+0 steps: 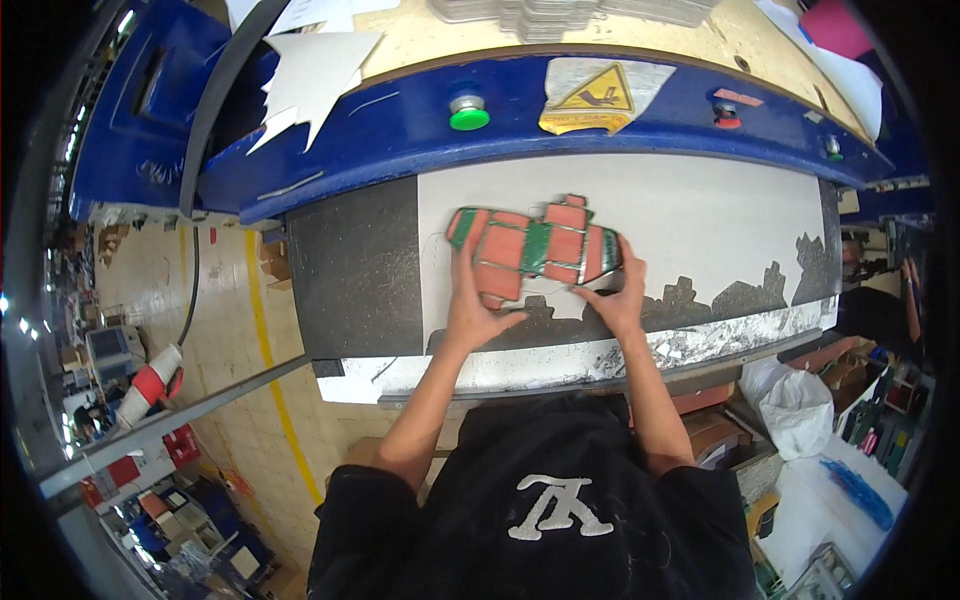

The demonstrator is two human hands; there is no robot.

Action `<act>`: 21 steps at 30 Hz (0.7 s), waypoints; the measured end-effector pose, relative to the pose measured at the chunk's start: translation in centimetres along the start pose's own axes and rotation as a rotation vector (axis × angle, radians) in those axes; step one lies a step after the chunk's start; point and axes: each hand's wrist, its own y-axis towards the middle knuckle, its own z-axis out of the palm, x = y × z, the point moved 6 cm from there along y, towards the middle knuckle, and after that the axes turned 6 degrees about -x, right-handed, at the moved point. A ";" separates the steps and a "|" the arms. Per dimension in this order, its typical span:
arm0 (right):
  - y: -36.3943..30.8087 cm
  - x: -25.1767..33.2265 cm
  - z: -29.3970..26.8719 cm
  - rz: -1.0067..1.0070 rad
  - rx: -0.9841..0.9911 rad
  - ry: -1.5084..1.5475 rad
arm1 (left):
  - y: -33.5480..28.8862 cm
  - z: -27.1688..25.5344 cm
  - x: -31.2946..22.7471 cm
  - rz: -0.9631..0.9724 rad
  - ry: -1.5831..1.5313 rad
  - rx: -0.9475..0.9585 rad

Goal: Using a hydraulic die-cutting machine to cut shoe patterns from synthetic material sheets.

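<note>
A cutting die (507,246) with red and green foam pads between thin metal edges lies over a white sheet (720,215) on the black press bed (355,265). My left hand (472,312) grips its left end, fingers along the side and thumb stretched toward the near edge. At the right end my right hand (622,300) has hold of it, with the thumb at the near edge. The undersides of my fingers are partly hidden. The sheet's near edge is jagged with cut-out shapes, and the black bed shows through there.
Beyond the bed runs a blue press beam (380,125) with a green button (469,113), a red button (727,116) and a yellow warning label (597,95). White offcuts (320,75) hang over its left part. A white bag (790,405) stands at the right, near boxes. A metal rail (180,430) crosses the left.
</note>
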 end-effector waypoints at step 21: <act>0.0 0.0 3.7 -0.266 0.254 -0.054 | -9.6 -5.0 8.9 -0.224 0.144 -0.275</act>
